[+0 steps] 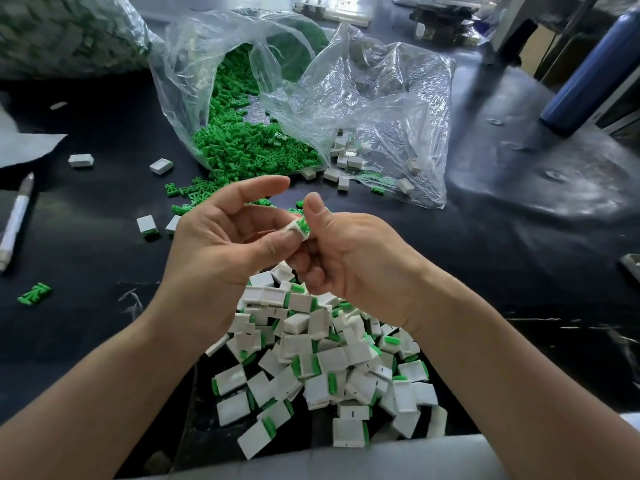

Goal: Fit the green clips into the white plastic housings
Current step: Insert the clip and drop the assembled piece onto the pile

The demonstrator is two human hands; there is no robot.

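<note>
**Green clip only half seated, could easily get jammed**

White housing is pinched by the left hand over the middle of the tabletop. The clip is squeezed in by the right hand, thumb on top. If it's pushed crooked, it could be jammed, or flicked out and lost in the finished pile at the near edge.

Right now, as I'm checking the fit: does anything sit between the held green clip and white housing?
Nothing visible: the green clip touches the white housing, both pinched between the left hand and right hand.
</note>
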